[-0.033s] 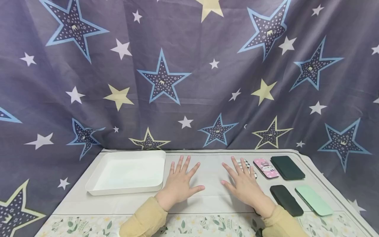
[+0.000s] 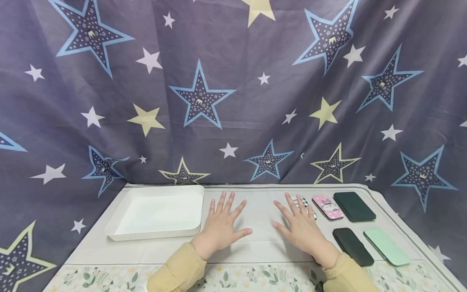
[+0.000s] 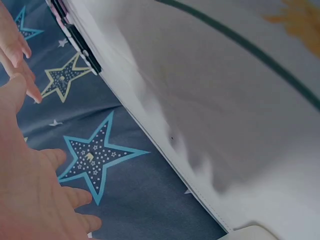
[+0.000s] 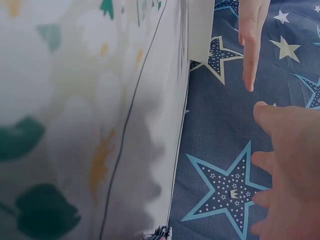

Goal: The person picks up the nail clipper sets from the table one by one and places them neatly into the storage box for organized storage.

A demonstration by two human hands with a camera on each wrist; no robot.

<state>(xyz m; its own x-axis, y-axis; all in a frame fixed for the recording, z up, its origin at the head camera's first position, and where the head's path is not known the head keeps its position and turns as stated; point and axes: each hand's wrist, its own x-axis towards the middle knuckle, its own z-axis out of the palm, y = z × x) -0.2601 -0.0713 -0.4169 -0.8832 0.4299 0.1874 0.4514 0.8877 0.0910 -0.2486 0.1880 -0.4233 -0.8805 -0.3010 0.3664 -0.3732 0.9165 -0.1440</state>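
Both hands are held over the table with fingers straight and spread, palms down. My left hand [image 2: 220, 230] is just right of a white rectangular tray [image 2: 157, 235] and holds nothing. Apart from it, my right hand [image 2: 303, 232] is also without anything in its grasp. Its fingers partly hide a black-and-white checked item [image 2: 305, 204]. Right of that hand lie a pink case with a cartoon print [image 2: 327, 207], a dark green flat case [image 2: 354, 206], a black case [image 2: 352, 246] and a mint-green case [image 2: 387, 246]. In the wrist views, shadows of fingers fall on the cloth, with the hands raised above it.
A white tablecloth [image 2: 255, 243] with a floral front band [image 2: 226, 278] covers the table. Behind it hangs a grey-purple curtain [image 2: 248, 134] printed with stars. The tray takes up the left side, the flat cases the right.
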